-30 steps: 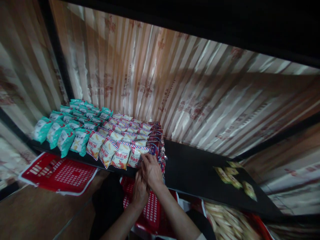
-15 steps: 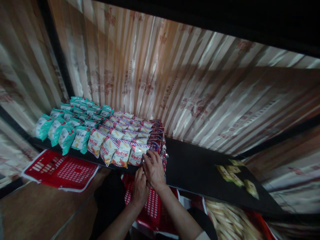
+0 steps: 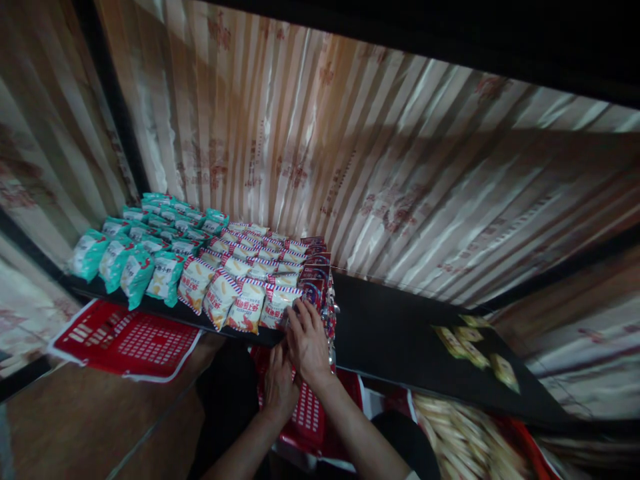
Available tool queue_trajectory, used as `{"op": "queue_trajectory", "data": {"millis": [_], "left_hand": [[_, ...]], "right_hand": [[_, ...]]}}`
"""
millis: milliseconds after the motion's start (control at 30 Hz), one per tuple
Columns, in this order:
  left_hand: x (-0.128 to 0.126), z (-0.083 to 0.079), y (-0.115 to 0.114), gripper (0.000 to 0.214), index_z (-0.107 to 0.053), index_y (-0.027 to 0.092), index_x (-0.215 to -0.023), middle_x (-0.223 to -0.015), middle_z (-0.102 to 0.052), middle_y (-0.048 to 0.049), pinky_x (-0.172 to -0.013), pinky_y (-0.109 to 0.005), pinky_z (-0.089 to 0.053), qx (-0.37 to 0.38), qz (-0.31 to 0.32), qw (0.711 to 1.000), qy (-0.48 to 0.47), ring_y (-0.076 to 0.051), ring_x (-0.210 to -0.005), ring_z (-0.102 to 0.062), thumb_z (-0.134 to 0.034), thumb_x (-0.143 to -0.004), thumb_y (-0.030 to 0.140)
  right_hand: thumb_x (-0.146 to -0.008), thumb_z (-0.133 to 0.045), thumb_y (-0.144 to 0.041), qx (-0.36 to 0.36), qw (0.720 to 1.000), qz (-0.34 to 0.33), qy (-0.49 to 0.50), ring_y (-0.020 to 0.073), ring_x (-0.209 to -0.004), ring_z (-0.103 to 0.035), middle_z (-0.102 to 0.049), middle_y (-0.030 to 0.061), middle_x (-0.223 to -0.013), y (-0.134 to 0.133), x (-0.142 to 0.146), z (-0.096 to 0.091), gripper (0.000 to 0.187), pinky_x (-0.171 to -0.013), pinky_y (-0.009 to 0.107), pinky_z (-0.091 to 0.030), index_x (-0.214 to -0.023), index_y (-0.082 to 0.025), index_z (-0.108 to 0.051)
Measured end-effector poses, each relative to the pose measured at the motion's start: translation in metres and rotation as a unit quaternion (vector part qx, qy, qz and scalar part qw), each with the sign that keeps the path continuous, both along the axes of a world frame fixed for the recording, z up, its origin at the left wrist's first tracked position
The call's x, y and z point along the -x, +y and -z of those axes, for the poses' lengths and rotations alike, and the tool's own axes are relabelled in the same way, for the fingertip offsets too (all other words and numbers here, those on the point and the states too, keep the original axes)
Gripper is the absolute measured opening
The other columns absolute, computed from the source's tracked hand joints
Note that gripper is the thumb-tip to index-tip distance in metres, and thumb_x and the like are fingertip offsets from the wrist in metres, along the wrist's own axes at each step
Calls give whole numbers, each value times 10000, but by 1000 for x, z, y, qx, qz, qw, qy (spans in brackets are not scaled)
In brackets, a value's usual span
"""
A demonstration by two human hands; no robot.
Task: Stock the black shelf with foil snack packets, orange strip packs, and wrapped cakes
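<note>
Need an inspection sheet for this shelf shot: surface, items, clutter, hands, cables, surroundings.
Surface: black shelf, packets in rows at its left end.
Job's things: row of dark packets, touching the striped packets beside it.
Clutter: teal packets far left; yellow packets at right; red basket below.
Hands: right hand fingers on the front dark packets, grip unclear; left hand just under it at the shelf edge, grip hidden.
Cables: nothing seen.
Surroundings: striped back wall; dim light.
</note>
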State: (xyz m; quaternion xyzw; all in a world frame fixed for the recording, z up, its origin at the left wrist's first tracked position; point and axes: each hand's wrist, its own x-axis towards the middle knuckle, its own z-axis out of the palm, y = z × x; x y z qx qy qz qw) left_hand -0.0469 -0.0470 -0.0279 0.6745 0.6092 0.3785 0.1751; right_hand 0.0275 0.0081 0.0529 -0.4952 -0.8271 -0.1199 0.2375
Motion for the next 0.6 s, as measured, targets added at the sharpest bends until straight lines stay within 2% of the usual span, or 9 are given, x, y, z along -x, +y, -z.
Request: {"op": "queue_trajectory", "data": {"millis": [100, 200, 333, 400, 467, 533, 600], "left_hand": [[1, -1, 2, 476, -459, 105, -1268, -1295, -493, -167, -1011, -367, -381, 23, 1, 999, -47, -232, -1210, -446, -452, -802, 199], [4, -1, 5, 475, -471, 83, -1256, -1273, -510, -183, -1005, -361, -389, 30, 4, 997, -77, -234, -1204, -456, -443, -795, 198], [12, -2, 4, 487, -498, 91, -1235, -1258, -527, -169, -1016, -375, -382, 4, 30, 996, -87, -235, -1217, -445, -442, -753, 138], [20, -4, 2, 468, -519, 110, -1215, -1231, -551, -150, -998, -364, -408, -16, 32, 995, -89, -214, -1191, -473, -404, -761, 104], [32, -8, 0, 429, -574, 130, -1143, -1180, -584, -130, -964, -358, -442, -39, 6, 996, -85, -197, -1138, -516, -357, -777, 75], [48, -16, 0, 396, -614, 160, -1056, -1167, -588, -107, -952, -374, -450, -77, -52, 993, -78, -192, -1119, -524, -335, -792, 64], [67, -25, 6, 360, -577, 169, -1117, -1274, -509, -110, -998, -422, -398, -142, -119, 980, -70, -222, -1222, -428, -371, -827, 112]], "right_hand": [[-816, -443, -107, 8, 1000, -29, -4, 272, -1335, -227, -376, 102, -1414, -5, 4, 8, 500, -992, 468, -378, -1309, -190, -434], [-830, -424, -93, 15, 999, -42, -17, 261, -1361, -174, -354, 55, -1434, -4, 11, 16, 478, -991, 470, -367, -1288, -225, -459], [-867, -432, -172, 5, 1000, -29, -8, 244, -1366, -175, -383, 35, -1418, 3, 21, 21, 427, -988, 482, -357, -1280, -275, -464], [-870, -437, -191, 0, 1000, -30, -7, 240, -1367, -173, -358, 49, -1432, 6, 24, 22, 448, -993, 458, -361, -1312, -262, -428], [-874, -431, -198, -8, 999, -33, -10, 239, -1369, -165, -333, 59, -1444, 7, 25, 23, 477, -1004, 436, -361, -1347, -237, -379], [-882, -424, -211, -14, 1000, -24, -14, 236, -1372, -154, -314, 55, -1453, 7, 25, 26, 503, -1016, 433, -353, -1375, -233, -326], [-883, -428, -225, -17, 999, -19, -20, 239, -1375, -141, -296, 52, -1461, 7, 26, 29, 529, -1022, 438, -348, -1392, -235, -284]]}}
